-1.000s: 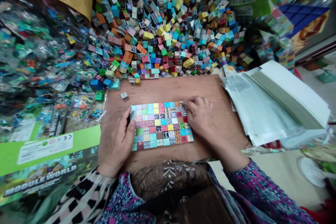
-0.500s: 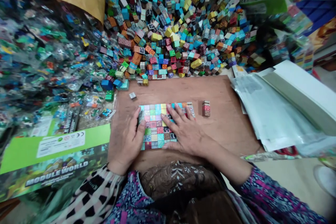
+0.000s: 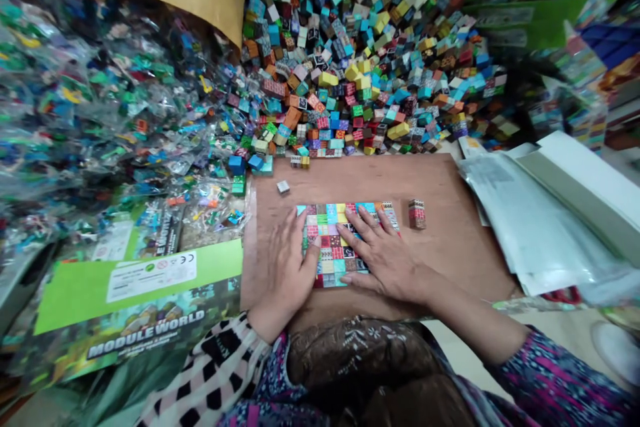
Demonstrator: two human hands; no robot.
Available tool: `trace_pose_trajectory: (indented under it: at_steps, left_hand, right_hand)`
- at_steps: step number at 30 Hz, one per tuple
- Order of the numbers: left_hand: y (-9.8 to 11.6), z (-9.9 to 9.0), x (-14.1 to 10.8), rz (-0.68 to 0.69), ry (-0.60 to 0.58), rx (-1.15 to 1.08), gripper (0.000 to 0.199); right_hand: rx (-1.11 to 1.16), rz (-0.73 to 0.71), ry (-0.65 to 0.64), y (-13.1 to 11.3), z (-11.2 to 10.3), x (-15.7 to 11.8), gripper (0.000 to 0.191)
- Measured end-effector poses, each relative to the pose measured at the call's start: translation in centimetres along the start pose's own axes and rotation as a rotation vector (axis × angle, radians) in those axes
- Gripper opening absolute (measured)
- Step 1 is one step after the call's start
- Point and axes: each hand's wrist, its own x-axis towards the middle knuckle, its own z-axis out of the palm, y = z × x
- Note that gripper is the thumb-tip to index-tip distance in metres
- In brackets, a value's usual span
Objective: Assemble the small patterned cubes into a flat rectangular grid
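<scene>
"Lying crosswise on the brown surface, the block grid: which hand's nearer?"
"Both touch: left hand unclenched at its left edge, right hand splayed across its right part."

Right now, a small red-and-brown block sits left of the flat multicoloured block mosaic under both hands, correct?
Not left: the head view shows the red-and-brown block right of the mosaic under the left hand and right hand.
</scene>
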Motion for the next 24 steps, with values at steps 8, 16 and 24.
trace_pose_trajectory:
  at_steps: [8,16,24]
  left_hand:
    - [-0.5,-0.1,0.1,0.021,-0.04,0.028,0.056]
    - [-0.8,-0.1,0.3,0.041,-0.004,0.033,0.057]
    - [0.5,-1.9,1.4,0.105,-0.062,0.266,0.064]
  right_hand:
    - [-0.005,0.013,0.008,0.0,0.0,0.1,0.092]
    - [-0.018,0.028,0.005,-0.4,-0.2,0.3,0.091]
    - [0.027,0.136,0.054,2.5,-1.8,0.8,0.074]
